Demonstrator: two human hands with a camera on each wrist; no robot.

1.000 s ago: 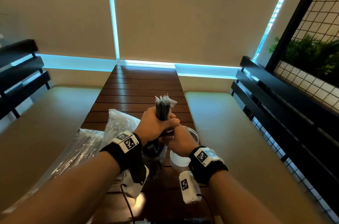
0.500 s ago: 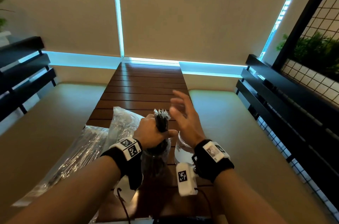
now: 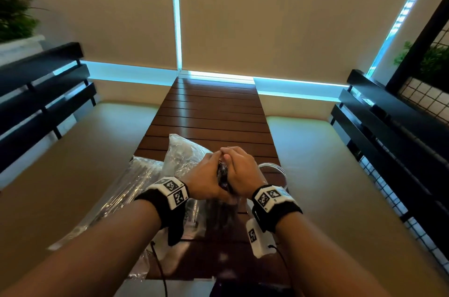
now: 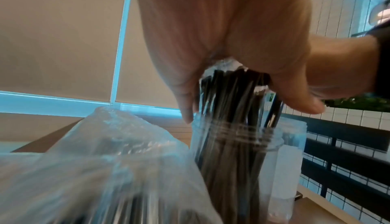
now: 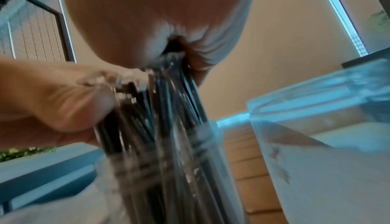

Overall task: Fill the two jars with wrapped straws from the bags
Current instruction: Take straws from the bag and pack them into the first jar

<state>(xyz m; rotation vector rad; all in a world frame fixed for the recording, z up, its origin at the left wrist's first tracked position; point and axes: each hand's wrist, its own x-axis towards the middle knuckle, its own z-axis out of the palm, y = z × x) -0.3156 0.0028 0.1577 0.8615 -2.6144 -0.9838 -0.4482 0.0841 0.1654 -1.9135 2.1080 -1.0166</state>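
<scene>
A person's left hand [image 3: 206,179] and right hand [image 3: 239,172] close together over a bundle of dark wrapped straws [image 4: 234,92] at the near end of a slatted wooden table [image 3: 213,112]. Both hands curl round the top of the bundle, palms facing, fingertips meeting on the far side; only a sliver of the straws shows between them in the head view. The straws stand upright in a clear jar [image 4: 230,146], their lower ends inside the glass and their tops rising past its threaded rim into the grip. A 2nd jar [image 5: 316,144], clear, stands just right of the 1st; what it holds cannot be made out through the blur. Left of the hands lie 2 clear plastic bags: a crumpled bag [image 3: 184,153] close against the jar, and a long bag [image 3: 121,197] reaching toward the near left edge of the table. Beige benches [image 3: 323,163] run along both sides of the table, with black slatted backs [image 3: 38,92] behind them. Each wrist wears a black band [image 3: 277,209] with a marker tag.
</scene>
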